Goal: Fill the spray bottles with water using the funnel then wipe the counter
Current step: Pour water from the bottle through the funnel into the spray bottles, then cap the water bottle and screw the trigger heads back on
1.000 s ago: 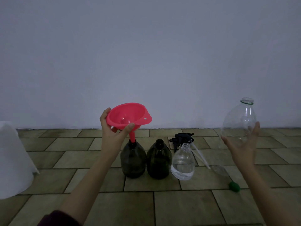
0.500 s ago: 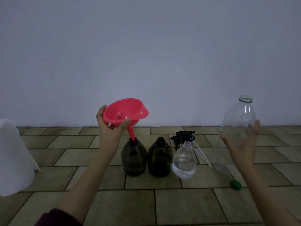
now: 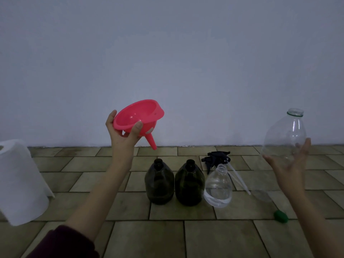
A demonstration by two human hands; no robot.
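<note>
My left hand (image 3: 122, 133) grips the rim of a pink funnel (image 3: 138, 116), held tilted in the air above and left of two dark spray bottles (image 3: 159, 183) (image 3: 189, 184), both uncapped. Its spout points down to the right, clear of the bottle necks. A clear spray bottle (image 3: 217, 189) with some water stands right of them, also open. My right hand (image 3: 288, 164) holds a large clear plastic bottle (image 3: 285, 138) upright at the far right; it looks empty. Black spray heads (image 3: 216, 159) with white tubes lie behind the clear bottle.
A white paper towel roll (image 3: 18, 183) stands at the left edge. A green cap (image 3: 280, 216) lies on the tiled counter (image 3: 149, 237) at the right. A plain wall rises behind the counter.
My left hand lifted the funnel out of the left dark bottle's neck and tilted it up and leftward. My right hand with the clear bottle stayed about where it was.
</note>
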